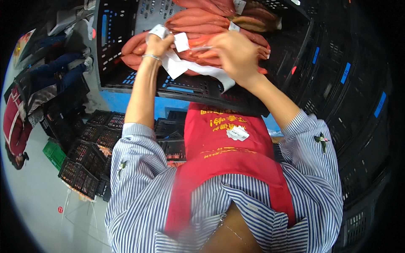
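My left hand [160, 44] is closed on a strip of white labels [174, 65], held over a black plastic crate [118, 82]. The strip's long tail [211, 71] curls to the right across the crate's near side. My right hand [238, 57], smeared by motion, has its fingers pinched over the middle of the crate, with a thin white label [202, 48] edge-on at their tips. Under both hands lie bundles of long reddish-orange roots [196, 21], which look like sweet potatoes. White labels [234, 26] sit on some bundles.
More black crates [320, 76] with blue tags stand along the right. At the lower left, filled black crates [86, 156] and a green crate [54, 152] rest on the pale floor. Another person [19, 122] in a red apron is at the far left.
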A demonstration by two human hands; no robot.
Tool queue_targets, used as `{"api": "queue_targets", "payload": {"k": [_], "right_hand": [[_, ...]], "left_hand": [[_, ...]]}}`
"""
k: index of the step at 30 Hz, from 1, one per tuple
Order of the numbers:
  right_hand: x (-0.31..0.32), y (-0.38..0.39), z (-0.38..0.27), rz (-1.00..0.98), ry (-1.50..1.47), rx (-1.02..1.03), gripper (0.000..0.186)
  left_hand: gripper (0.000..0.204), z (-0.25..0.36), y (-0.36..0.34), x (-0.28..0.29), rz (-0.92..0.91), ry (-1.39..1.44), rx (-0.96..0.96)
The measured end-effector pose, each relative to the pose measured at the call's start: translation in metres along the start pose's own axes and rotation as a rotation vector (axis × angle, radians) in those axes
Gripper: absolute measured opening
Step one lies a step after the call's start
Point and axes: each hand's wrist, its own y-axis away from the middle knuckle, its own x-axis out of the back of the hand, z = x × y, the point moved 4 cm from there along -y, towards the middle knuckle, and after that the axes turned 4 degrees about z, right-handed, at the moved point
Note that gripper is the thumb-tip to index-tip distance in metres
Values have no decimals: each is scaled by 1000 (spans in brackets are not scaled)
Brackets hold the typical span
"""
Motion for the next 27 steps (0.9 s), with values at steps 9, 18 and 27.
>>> {"api": "queue_targets", "payload": {"k": [9, 18, 27], "right_hand": [[94, 161, -77, -802, -500, -1612, 21], [94, 106, -91, -1323, 173, -672, 55], [7, 70, 163, -268, 361, -942, 22]], "left_hand": [[24, 34, 18, 1, 153, 188, -224], [34, 123, 108, 76, 631, 315, -562], [25, 127, 132, 65, 608, 20, -538]]}}
